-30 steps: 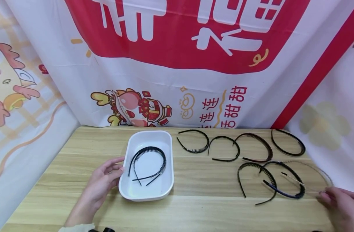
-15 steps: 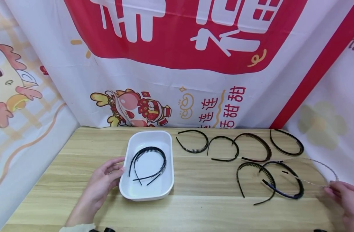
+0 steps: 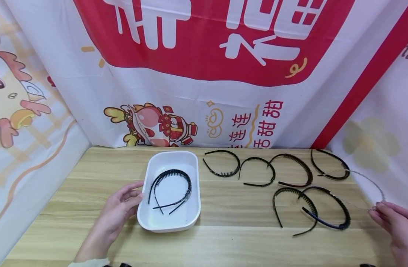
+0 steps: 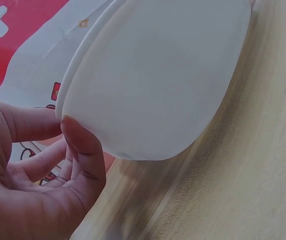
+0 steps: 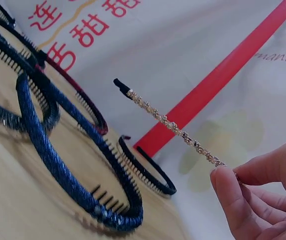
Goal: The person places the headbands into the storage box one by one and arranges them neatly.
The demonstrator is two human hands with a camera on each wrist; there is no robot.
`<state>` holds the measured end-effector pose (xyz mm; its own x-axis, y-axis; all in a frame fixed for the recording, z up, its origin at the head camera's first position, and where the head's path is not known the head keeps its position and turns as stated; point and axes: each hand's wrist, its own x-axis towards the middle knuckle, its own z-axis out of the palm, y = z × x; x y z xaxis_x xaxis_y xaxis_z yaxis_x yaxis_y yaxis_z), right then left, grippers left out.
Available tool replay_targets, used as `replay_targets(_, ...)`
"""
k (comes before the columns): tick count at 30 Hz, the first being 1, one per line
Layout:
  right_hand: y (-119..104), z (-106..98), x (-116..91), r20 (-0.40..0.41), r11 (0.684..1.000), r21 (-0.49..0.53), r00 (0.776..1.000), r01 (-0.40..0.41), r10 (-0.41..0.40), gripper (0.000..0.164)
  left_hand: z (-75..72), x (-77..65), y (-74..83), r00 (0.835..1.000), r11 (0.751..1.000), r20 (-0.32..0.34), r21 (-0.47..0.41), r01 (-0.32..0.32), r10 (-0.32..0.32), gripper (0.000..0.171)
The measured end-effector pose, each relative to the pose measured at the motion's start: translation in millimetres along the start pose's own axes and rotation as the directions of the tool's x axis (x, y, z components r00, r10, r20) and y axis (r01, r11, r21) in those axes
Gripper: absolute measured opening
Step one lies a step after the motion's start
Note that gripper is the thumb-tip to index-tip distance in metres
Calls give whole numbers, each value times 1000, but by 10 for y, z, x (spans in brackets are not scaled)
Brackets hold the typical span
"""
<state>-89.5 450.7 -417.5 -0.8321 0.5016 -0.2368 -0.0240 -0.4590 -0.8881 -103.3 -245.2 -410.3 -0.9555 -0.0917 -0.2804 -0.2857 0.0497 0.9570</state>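
My left hand (image 3: pixel 121 207) pinches the left rim of a white plastic box (image 4: pixel 152 75) between thumb and forefinger. Inside the box lie black toothed headbands (image 3: pixel 174 171) that overlap, perhaps two of them. At the table's right side, my right hand (image 3: pixel 395 222) holds up a thin beaded headband (image 5: pixel 175 127) by its curved part, pinched by thumb and forefinger; its black tip points away from the hand. Below it on the table, a dark blue headband (image 5: pixel 53 155) overlaps another toothed headband (image 3: pixel 299 191).
Along the back of the wooden table (image 3: pixel 237 241) lie a black headband (image 3: pixel 229 173), a second black headband (image 3: pixel 274 172), a dark red headband (image 3: pixel 305 167) and, in the corner, another black headband (image 3: pixel 342 163). A printed cloth (image 3: pixel 204 111) hangs behind.
The beaded headband has risen off the table's right side in my right hand, its free ends swinging up toward the back corner. My left hand stays at the box.
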Motion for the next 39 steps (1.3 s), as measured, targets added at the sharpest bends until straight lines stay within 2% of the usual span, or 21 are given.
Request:
replay_targets(4,-9,117,-41,33,999,-50,999,11,-9,35,-8,1,-6,1000,1000,9,-6,6,-6,62)
replay_targets(8,3,281,-105,93,999,-48,996,20,-16,33,-17,7,-6,1000,1000,16,-11,7,-6,62)
replay_targets(15,58,736,-161,157,998,-56,987,-26,34,28,-29,7,-7,1000,1000,16,-28,10,-10,61)
replay_targets(20,117,1027,-175,279,997,-69,959,-24,43,30,-25,10,-17,1000,999,17,-34,12,-11,62)
replay_targets(23,145,1186,-165,370,995,-95,928,-9,44,32,-24,13,-19,1000,999,20,-31,12,-11,62)
replay_targets(26,158,1333,-155,418,990,-139,906,-13,70,32,-20,14,-15,1000,1000,22,-29,11,-10,62)
replay_targets(33,196,1619,-170,471,970,-242,873,-9,125,28,-7,9,-1,1000,1000,21,-30,7,-6,61)
replay_targets(39,279,1892,-210,471,918,-395,865,30,174,23,-4,11,-4,1000,1000,13,-30,4,-4,61)
